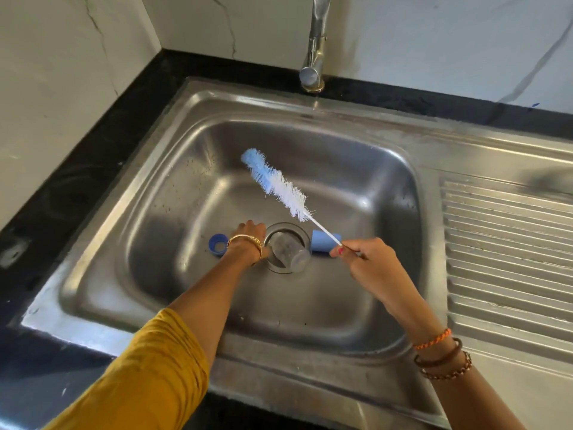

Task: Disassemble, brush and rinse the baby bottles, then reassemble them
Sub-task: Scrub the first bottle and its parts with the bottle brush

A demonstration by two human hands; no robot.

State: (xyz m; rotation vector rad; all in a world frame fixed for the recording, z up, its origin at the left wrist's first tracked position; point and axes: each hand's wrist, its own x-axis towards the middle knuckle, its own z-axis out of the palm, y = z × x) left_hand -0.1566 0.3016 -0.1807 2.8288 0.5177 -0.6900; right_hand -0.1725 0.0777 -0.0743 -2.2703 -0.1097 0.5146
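Nearest, the left hand (pixel 248 235), reaching from a mustard-yellow sleeve (pixel 148 373), dips to the floor of the stainless steel sink (pixel 341 311) with its fingers hidden, so its grip cannot be told, while the right hand (pixel 364 259) pinches the thin white handle of a long bottle brush with white and blue bristles (pixel 276 184), raised aslant above the basin. Between the hands a cloudy clear plastic bottle body (pixel 290 251) lies tipped over the round drain, flanked by a dark blue screw ring (pixel 217 244), partly hidden behind the left wrist, and a pale blue cylindrical cap (pixel 324 242); farther back a chrome tap (pixel 314 54) is cut off at the top.
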